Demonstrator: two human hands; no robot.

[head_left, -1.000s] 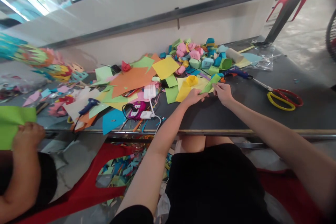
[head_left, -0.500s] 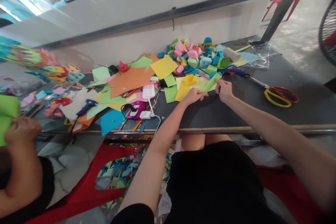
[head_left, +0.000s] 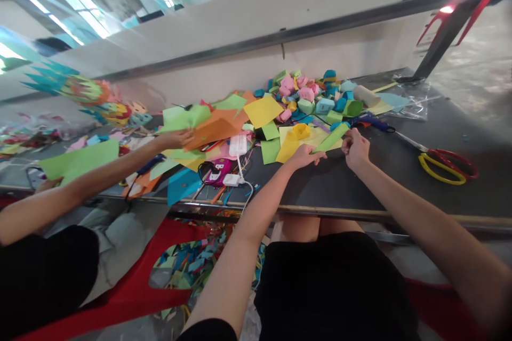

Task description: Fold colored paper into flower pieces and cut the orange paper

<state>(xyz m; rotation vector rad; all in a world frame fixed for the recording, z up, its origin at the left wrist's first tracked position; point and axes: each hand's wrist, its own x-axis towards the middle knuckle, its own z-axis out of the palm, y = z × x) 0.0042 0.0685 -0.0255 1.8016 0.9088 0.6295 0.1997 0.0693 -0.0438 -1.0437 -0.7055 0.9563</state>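
Note:
A narrow green paper strip (head_left: 333,137) slants between my two hands above the table. My left hand (head_left: 303,156) is closed on its lower left end. At the upper right end, my right hand (head_left: 356,148) has its fingers pinched together at the strip's tip. Just behind the strip, a yellow paper ring (head_left: 301,131) rests on yellow paper sheets (head_left: 286,146). Scissors with red and yellow handles (head_left: 447,165) lie to the right of my right hand. A blue glue gun (head_left: 374,122) lies behind that hand.
A heap of folded paper pieces (head_left: 308,93) sits against the wall. Purple power strip (head_left: 219,172) with plugs and cords lies left of my left arm. A co-worker's arm (head_left: 100,173) reaches across orange and green sheets. A layered paper model (head_left: 96,97) stands farther left.
My view has shifted, so the table appears lower and further right. The co-worker has stretched an arm over the paper sheets. My hands still hold the green strip.

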